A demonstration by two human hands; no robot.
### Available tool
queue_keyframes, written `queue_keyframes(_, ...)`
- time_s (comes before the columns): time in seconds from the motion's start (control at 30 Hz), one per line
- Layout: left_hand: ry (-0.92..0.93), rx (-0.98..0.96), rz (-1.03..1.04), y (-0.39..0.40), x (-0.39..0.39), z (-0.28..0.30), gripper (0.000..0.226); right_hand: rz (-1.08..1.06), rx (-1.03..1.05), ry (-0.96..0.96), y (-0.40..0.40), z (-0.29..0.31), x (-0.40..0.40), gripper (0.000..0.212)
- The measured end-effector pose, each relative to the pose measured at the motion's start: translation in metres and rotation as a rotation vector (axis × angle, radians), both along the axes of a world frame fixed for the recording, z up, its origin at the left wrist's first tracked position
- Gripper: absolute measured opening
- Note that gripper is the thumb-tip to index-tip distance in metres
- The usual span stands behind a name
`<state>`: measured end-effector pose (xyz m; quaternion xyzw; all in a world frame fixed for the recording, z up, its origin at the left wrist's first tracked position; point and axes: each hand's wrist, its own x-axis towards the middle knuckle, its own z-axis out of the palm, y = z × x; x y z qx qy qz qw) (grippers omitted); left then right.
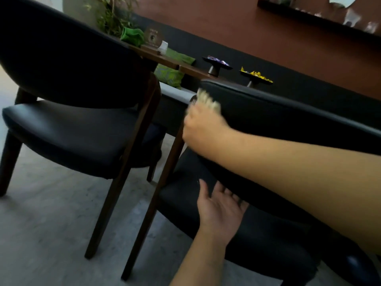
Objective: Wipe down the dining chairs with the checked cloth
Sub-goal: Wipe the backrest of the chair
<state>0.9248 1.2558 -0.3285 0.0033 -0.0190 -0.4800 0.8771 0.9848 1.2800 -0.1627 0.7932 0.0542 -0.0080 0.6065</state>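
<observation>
The near black dining chair (pixel 278 112) stands in front of me, its curved backrest running across the right half of the view. My right hand (pixel 202 129) presses on the left end of that backrest and grips the checked cloth (pixel 206 101), a pale, motion-blurred bundle sticking out past the fingers. Lower down, my left hand (pixel 221 205) is open with fingers spread, its fingertips touching the bottom edge of the backrest above the seat. A second black chair (pixel 68 129) with dark wooden legs stands to the left.
Behind the chairs is a wooden table (pixel 165 58) with a green cloth (pixel 132 35), a small stand and two dark pedestal dishes (pixel 218 65) of wrapped sweets. Green cushions (pixel 169 75) lie on a bench by the wall. Grey floor (pixel 51 234) spreads at the lower left.
</observation>
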Motion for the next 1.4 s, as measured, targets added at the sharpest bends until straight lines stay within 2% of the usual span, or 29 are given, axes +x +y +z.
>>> queue_keyframes(0.07, -0.100, 0.058, 0.004, 0.005, 0.005, 0.003, 0.067, 0.009, 0.045, -0.194, 0.005, 0.018, -0.005, 0.040)
queue_keyframes(0.1, -0.139, 0.083, -0.001, 0.007, 0.009, 0.004, 0.065, 0.008, 0.034, -0.220, 0.004, 0.016, -0.009, 0.041)
queue_keyframes(0.17, -0.175, 0.114, -0.028, 0.011, 0.016, 0.005, 0.062, -0.016, -0.045, -0.136, -0.001, -0.008, -0.023, 0.045)
queue_keyframes(0.23, -0.161, 0.103, -0.062, 0.016, 0.019, 0.005, 0.066, -0.036, -0.133, 0.069, -0.007, -0.037, -0.043, 0.046)
queue_keyframes(0.3, -0.084, 0.077, -0.073, 0.019, 0.015, 0.006, 0.075, -0.030, -0.129, 0.181, -0.011, -0.036, -0.055, 0.042)
queue_keyframes(0.33, -0.045, 0.078, -0.067, 0.018, 0.012, 0.006, 0.079, 0.018, -0.100, 0.159, -0.013, -0.026, -0.056, 0.039)
queue_keyframes(0.37, -0.021, 0.080, -0.059, 0.017, 0.008, 0.007, 0.081, 0.090, -0.096, 0.069, -0.014, -0.012, -0.052, 0.036)
queue_keyframes(0.47, 0.003, 0.086, -0.042, 0.015, 0.004, 0.011, 0.083, 0.223, -0.140, -0.380, -0.003, 0.033, -0.049, 0.026)
queue_keyframes(0.5, -0.001, 0.094, -0.043, 0.015, 0.004, 0.011, 0.083, 0.291, -0.105, -0.418, -0.010, 0.031, -0.051, 0.028)
queue_keyframes(0.57, -0.025, 0.109, -0.051, 0.017, 0.006, 0.012, 0.083, 0.358, -0.109, -0.341, -0.028, 0.003, -0.059, 0.036)
queue_keyframes(0.6, -0.029, 0.103, -0.056, 0.019, 0.007, 0.012, 0.083, 0.402, -0.145, -0.231, -0.038, -0.020, -0.068, 0.035)
queue_keyframes(0.67, -0.027, 0.069, -0.068, 0.021, 0.007, 0.012, 0.082, 0.311, -0.124, 0.004, -0.047, -0.054, -0.093, 0.035)
queue_keyframes(0.7, -0.022, 0.068, -0.066, 0.021, 0.007, 0.011, 0.081, 0.283, -0.098, 0.023, -0.049, -0.054, -0.099, 0.037)
queue_keyframes(0.8, -0.028, 0.116, -0.048, 0.017, 0.006, 0.009, 0.067, 0.409, 0.077, -0.270, -0.039, -0.012, -0.092, 0.043)
queue_keyframes(0.87, -0.057, 0.130, -0.043, 0.013, 0.007, 0.008, 0.055, 0.508, 0.132, -0.424, -0.034, 0.014, -0.083, 0.037)
queue_keyframes(0.97, -0.094, 0.156, -0.030, 0.012, 0.007, 0.007, 0.040, 0.568, 0.122, -0.371, -0.044, -0.007, -0.084, 0.032)
queue_keyframes(1.03, -0.145, 0.162, -0.038, 0.014, 0.009, 0.007, 0.044, 0.470, 0.109, -0.201, -0.050, -0.041, -0.096, 0.039)
queue_keyframes(1.1, -0.143, 0.167, -0.041, 0.013, 0.013, 0.006, 0.049, 0.388, 0.142, -0.074, -0.050, -0.048, -0.108, 0.043)
queue_keyframes(1.23, -0.067, 0.218, -0.021, 0.001, 0.016, 0.002, 0.035, 0.486, 0.430, -0.351, -0.045, 0.014, -0.115, 0.041)
queue_keyframes(1.3, -0.054, 0.220, -0.009, -0.004, 0.012, 0.002, 0.033, 0.581, 0.423, -0.441, -0.043, 0.024, -0.114, 0.034)
queue_keyframes(1.33, -0.057, 0.217, -0.003, -0.005, 0.010, 0.002, 0.032, 0.618, 0.364, -0.425, -0.048, 0.014, -0.113, 0.033)
queue_keyframes(1.4, -0.099, 0.202, -0.008, -0.003, 0.011, 0.001, 0.036, 0.554, 0.269, -0.272, -0.060, -0.023, -0.115, 0.034)
